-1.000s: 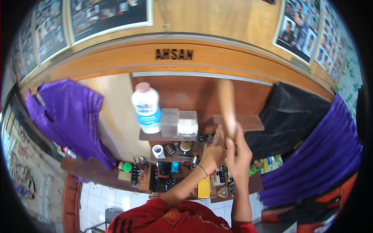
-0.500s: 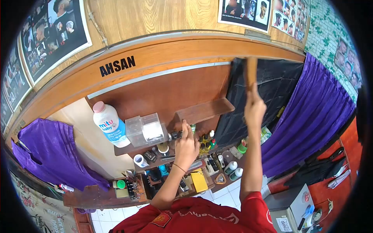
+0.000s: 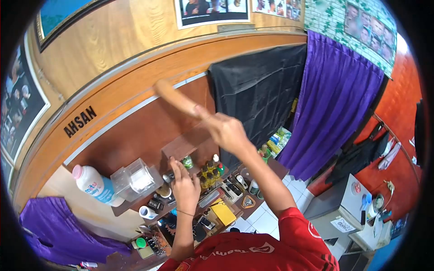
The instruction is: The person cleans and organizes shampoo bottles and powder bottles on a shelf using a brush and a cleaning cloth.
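purple curtain (image 3: 337, 108) beside black sheet (image 3: 262, 88), pink-capped bottle (image 3: 96, 186)

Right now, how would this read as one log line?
right hand: holding tan tool | left hand: near brown shelf | white bottle: beside clear box

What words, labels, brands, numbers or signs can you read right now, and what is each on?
"AHSAN": long orange-brown wooden beam.
"mitu": white plastic bottle with pink cap; smaller print blurred.
"Team": red fabric shirt; the rest is unclear.
Too small or blurred: white paper sign on the grey boxy cabinet; rectangular photo posters.
No numbers readable.
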